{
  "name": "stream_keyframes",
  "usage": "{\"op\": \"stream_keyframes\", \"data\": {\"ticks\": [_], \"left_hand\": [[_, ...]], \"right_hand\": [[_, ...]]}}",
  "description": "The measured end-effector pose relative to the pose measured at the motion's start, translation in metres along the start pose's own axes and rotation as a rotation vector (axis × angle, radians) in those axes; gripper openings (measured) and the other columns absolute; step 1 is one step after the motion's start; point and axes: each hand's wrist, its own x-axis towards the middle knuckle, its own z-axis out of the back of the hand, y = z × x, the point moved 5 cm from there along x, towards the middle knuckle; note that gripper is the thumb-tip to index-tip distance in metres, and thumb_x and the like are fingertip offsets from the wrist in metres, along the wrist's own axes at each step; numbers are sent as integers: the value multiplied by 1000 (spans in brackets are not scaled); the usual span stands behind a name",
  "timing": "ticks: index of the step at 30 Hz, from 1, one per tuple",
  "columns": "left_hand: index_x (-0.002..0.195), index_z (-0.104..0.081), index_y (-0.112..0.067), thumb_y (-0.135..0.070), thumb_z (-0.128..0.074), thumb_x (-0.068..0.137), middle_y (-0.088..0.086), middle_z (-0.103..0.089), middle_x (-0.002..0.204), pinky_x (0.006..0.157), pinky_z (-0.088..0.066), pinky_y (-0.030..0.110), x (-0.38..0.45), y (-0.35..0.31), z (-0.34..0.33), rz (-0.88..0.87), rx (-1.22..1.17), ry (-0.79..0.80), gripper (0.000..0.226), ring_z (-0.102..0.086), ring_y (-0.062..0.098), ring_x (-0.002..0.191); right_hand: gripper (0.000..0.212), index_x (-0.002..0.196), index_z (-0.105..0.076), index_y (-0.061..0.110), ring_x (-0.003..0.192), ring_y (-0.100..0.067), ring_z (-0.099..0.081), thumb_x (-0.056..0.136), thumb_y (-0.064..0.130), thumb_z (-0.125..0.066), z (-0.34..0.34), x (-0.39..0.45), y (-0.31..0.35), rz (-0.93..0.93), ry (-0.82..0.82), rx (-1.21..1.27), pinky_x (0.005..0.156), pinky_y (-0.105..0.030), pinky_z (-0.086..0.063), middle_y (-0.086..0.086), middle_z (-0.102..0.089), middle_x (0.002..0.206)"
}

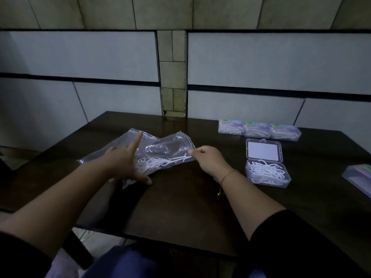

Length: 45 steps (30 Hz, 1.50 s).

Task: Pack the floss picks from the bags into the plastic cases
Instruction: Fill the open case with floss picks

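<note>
- On the dark wooden table (180,207), I note the left hand (122,163) spread flat over the clear crinkled plastic bag (160,147), index finger extended, thumb on the tabletop, fingers straight and gripping nothing.
- I observe the right hand (208,159) with fingers curled, pinching the near right edge of the bag; whether a pick is also caught in that pinch I cannot tell.
- A thin gold bracelet (226,175) sits on the right wrist.
- Loose white floss picks (160,162) lie inside the bag, between the two hands; too tangled to count.
- I count one open clear plastic case (267,173) right of the right hand, lid raised behind it, partly filled with white picks.
- I count three closed clear cases (259,129) with coloured labels in a touching row at the table's far side.
- One further clear case (359,177) is cut off by the right frame edge.
- One bag visible in total.
</note>
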Motion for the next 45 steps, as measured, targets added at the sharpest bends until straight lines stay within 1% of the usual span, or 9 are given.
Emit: {"op": "stream_keyframes", "data": {"ticks": [3,7,10,16,19,24,36,41,45], "left_hand": [[147,18,-33,-54,-82,58,11,-29,153,109,-31,39,3,1,-1,-25,-89,53,136,-33,30,137],[151,-2,-28,-48,-78,69,1,-47,140,97,-36,24,-1,-11,6,-163,13,11,113,-47,16,124],[144,-27,-27,-49,-74,73,-6,-48,137,98,-32,20,-9,-30,19,-283,190,-61,87,-43,11,124],[134,-39,-26,-58,-63,77,-3,-44,137,115,-8,27,-27,-62,52,-506,499,-251,70,-36,14,130],[129,-45,-23,-55,-67,74,-1,-49,128,114,-18,32,-36,-78,67,-605,604,-343,67,-44,16,122],[108,-56,-8,-56,-82,48,11,-61,100,100,-43,46,-40,-98,89,-716,829,-502,81,-61,27,91],[107,-59,-4,-53,-83,41,12,-59,92,93,-48,48,-40,-114,113,-694,988,-531,86,-59,29,81],[130,-43,-11,-57,-72,63,8,-52,117,111,-27,44,-34,-118,116,-645,1082,-484,86,-52,25,106],[138,-31,-12,-61,-64,70,8,-45,130,114,-18,43,-28,-122,119,-639,1138,-473,90,-46,24,118]], "right_hand": [[23,100,-67,14,100,-19,-57,92,33,-58,10,-11,-3,15,31,140,80,-29,-44,-3,-64,103],[18,94,-70,14,98,-17,-61,89,30,-63,28,-37,-13,60,81,206,90,-32,-44,-1,-69,96],[13,93,-71,20,98,-15,-61,89,29,-63,37,-55,-23,82,128,148,87,-27,-44,2,-69,98],[27,113,-66,29,83,3,-55,96,14,-51,47,-76,-34,140,141,17,64,-6,-40,17,-59,95],[28,112,-65,34,94,-5,-60,97,16,-49,47,-80,-36,177,95,57,69,-8,-46,16,-60,108],[26,115,-65,27,94,10,-54,91,18,-61,47,-79,-39,220,51,203,70,2,-39,12,-63,110],[41,121,-61,21,85,-5,-57,85,1,-65,45,-78,-42,250,74,249,69,-3,-43,5,-61,91],[49,123,-58,25,80,-2,-55,80,6,-72,41,-79,-42,253,80,192,69,-5,-43,2,-61,90],[33,110,-63,24,70,-3,-55,82,6,-69,41,-75,-45,264,-1,219,68,-11,-42,4,-58,76]]}}
